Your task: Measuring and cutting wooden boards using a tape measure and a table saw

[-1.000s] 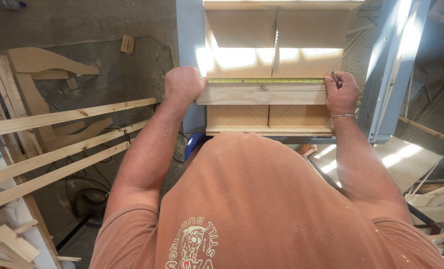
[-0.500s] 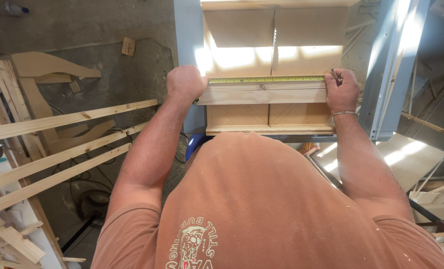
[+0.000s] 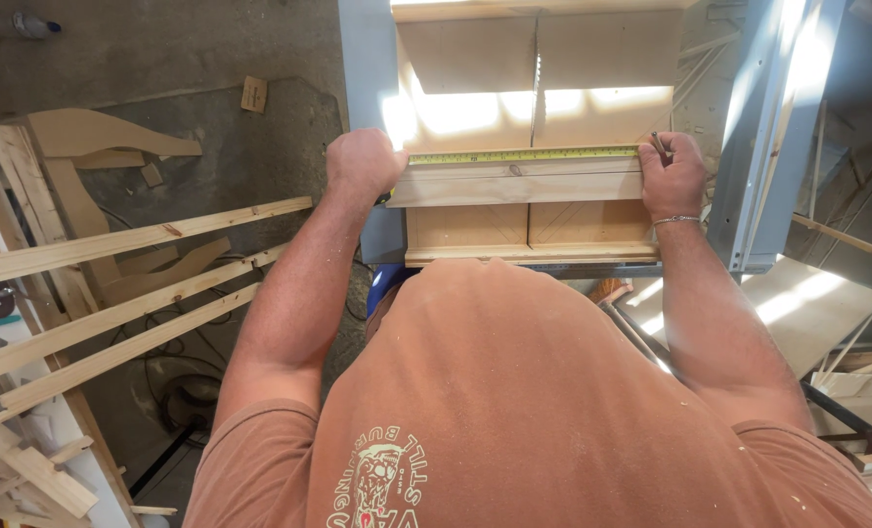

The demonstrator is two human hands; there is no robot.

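Note:
A yellow tape measure (image 3: 519,155) lies stretched along the top edge of a pale wooden board (image 3: 514,184) in the head view. My left hand (image 3: 363,163) is closed on the tape's case end at the board's left end. My right hand (image 3: 673,174) presses on the board's right end and grips a pencil (image 3: 659,146) whose tip meets the far end of the tape. Under the board sit stepped wooden planks (image 3: 529,227) between grey uprights.
Long thin wooden battens (image 3: 133,293) stick out from the left. Curved wooden offcuts (image 3: 94,137) lie on the concrete floor at far left. A grey metal post (image 3: 763,137) stands at right, with a flat panel (image 3: 807,303) and scraps below it.
Both hands stay at the ends of the board with the tape stretched between them. The view has shifted slightly; my right hand has edged up a little with the pencil.

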